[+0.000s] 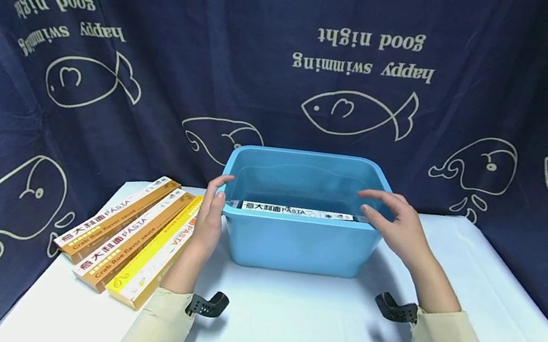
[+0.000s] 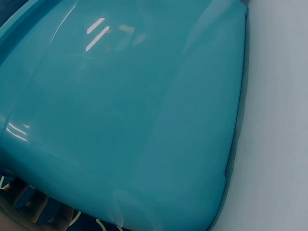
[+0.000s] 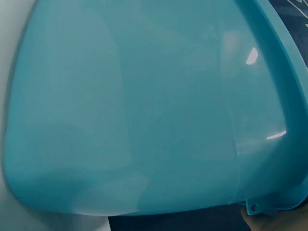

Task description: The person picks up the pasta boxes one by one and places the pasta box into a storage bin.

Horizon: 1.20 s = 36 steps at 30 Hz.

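A blue plastic bin (image 1: 294, 245) stands on the table, with a white pasta box (image 1: 294, 211) lying inside along its front wall. My left hand (image 1: 211, 215) is at the bin's left front corner, its fingertips at the rim. In the left wrist view its fingers (image 2: 36, 204) show apart beside the bin's side; firm contact cannot be made out. At the right front corner is my right hand (image 1: 402, 224), thumb and index finger spread over the bin's inside. Only a sliver of it shows under the rim corner in the right wrist view.
Left of the bin, two brown-and-white pasta boxes (image 1: 117, 217) (image 1: 132, 238) lie slanted beside a yellow-and-white one (image 1: 155, 254). A white cloth covers the table (image 1: 279, 331). Close behind the bin hangs a dark blue curtain (image 1: 271, 60) with fish drawings.
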Each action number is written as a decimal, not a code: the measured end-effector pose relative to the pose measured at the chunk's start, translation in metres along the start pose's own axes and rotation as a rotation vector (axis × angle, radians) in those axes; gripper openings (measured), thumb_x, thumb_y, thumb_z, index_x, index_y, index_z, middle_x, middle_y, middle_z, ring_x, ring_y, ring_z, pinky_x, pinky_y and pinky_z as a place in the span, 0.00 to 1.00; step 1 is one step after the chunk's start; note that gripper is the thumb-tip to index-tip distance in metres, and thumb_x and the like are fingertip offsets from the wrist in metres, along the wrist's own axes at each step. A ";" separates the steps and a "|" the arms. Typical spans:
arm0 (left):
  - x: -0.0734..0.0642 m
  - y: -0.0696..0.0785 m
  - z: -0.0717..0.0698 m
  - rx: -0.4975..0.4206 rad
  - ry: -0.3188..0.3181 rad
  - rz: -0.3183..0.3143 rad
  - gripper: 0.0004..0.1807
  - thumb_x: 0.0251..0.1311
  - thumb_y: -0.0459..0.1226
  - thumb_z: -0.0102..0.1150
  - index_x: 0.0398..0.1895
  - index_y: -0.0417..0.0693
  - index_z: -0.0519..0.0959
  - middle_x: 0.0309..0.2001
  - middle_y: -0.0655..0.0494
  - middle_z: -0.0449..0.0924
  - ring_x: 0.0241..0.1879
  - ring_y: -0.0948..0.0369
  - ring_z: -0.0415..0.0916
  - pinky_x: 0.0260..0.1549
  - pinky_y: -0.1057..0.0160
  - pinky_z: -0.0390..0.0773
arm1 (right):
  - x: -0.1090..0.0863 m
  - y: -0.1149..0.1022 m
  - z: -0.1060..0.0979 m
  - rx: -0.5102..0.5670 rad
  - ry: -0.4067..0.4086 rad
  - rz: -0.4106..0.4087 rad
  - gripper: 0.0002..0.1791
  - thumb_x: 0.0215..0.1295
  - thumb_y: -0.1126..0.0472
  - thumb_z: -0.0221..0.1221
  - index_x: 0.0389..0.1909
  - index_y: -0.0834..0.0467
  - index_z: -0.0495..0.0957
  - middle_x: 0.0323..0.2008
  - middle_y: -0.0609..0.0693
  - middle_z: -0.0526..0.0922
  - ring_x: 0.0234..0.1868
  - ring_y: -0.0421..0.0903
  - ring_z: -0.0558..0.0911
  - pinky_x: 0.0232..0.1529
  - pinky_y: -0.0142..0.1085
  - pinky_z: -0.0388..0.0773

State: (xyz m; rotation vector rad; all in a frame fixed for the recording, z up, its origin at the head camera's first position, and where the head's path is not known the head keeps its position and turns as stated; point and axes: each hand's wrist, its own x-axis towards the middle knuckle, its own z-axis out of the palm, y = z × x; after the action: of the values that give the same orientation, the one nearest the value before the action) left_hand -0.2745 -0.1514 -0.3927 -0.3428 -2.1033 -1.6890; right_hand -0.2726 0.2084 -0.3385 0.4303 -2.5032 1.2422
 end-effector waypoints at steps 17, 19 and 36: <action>0.000 0.000 0.001 -0.005 0.000 0.023 0.28 0.70 0.52 0.29 0.71 0.58 0.63 0.77 0.53 0.55 0.76 0.53 0.52 0.73 0.38 0.49 | -0.010 0.020 0.016 0.232 0.226 -0.021 0.19 0.75 0.61 0.48 0.62 0.60 0.75 0.72 0.54 0.69 0.81 0.44 0.52 0.78 0.59 0.48; 0.000 0.000 0.001 -0.005 0.001 0.026 0.28 0.70 0.51 0.30 0.70 0.57 0.63 0.76 0.53 0.56 0.76 0.53 0.52 0.73 0.38 0.49 | -0.011 0.023 0.017 0.259 0.226 -0.012 0.19 0.76 0.61 0.46 0.63 0.60 0.75 0.73 0.51 0.67 0.81 0.43 0.52 0.78 0.59 0.47; 0.001 -0.002 0.001 -0.011 0.001 0.016 0.28 0.70 0.51 0.29 0.71 0.57 0.63 0.76 0.53 0.56 0.76 0.53 0.52 0.73 0.38 0.49 | -0.019 0.032 0.020 0.430 0.164 0.093 0.22 0.77 0.54 0.41 0.65 0.57 0.67 0.81 0.48 0.49 0.81 0.59 0.44 0.71 0.72 0.45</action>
State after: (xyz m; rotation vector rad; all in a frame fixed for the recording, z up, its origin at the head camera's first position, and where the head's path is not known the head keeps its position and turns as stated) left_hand -0.2764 -0.1505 -0.3941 -0.3611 -2.0857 -1.6923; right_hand -0.2712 0.2135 -0.3800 0.2957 -2.1356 1.7822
